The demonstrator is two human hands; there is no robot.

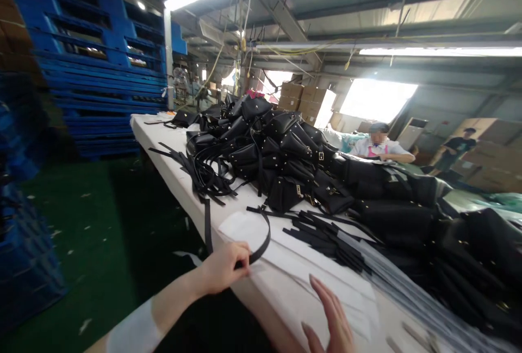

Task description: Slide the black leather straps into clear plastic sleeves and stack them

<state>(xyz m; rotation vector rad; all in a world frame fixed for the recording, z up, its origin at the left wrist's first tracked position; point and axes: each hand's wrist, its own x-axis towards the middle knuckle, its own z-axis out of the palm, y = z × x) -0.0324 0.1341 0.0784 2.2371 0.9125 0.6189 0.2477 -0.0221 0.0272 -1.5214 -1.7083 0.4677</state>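
My left hand point(225, 267) is at the near edge of the white table point(163, 152), fingers pinched on the end of a black strap point(263, 241) that arcs up toward the pile. My right hand point(332, 317) lies flat and open on a stack of white paper sheets point(293, 266), holding nothing. Just beyond the sheets lies a bundle of several black straps point(326, 236). A large heap of black handbags point(281, 152) with gold hardware covers the middle of the table.
More black bags point(468, 266) fill the table's right side. Loose straps point(199, 176) hang over the left edge. Blue pallets point(98, 70) are stacked at the left beside green floor. A seated person point(381, 146) works behind the pile; cardboard boxes point(304, 100) stand farther back.
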